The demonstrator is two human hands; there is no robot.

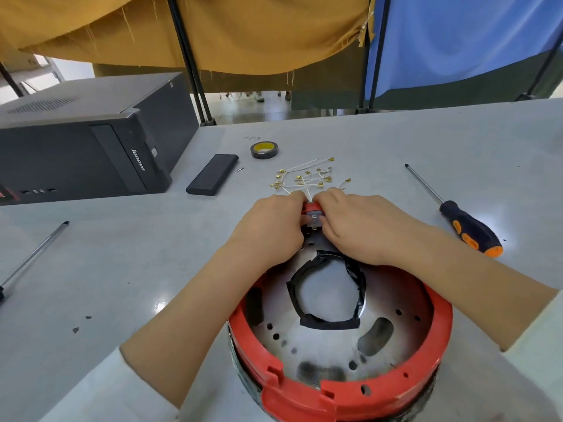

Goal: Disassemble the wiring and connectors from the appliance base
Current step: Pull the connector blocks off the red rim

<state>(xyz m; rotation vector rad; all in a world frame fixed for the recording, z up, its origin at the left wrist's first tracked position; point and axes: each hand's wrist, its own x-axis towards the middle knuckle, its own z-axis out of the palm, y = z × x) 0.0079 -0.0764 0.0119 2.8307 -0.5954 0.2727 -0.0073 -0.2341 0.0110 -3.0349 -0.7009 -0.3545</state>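
**Both hands on the connector block at the far rim**

Head view: the appliance base (341, 354), red ring around a perforated metal plate, sits at the near edge of the grey table (122, 269). A small red-capped connector block (313, 213) with metal tabs stands at the base's far edge, directly between the two hands. Left hand (271, 226) has fingers curled onto the block from its left; right hand (359, 223) pinches it from the right. Both look clamped on it, fingertips mostly hidden. White lead wires (304, 179) with brass spade terminals fan away from the block, across the table, far side of the fingers. So the wires run away from the person; pull direction is likely toward or up off the tabs, and either hand is equally near.

Black tape lining (326, 322) rings the plate's centre hole, behind the wrists, not in the way. Around: orange-black screwdriver (469, 229) to the right, a second one (33, 257) left, tape roll (264, 149), black slab case (212, 174), Lenovo PC tower (85, 138). All well apart from the work.
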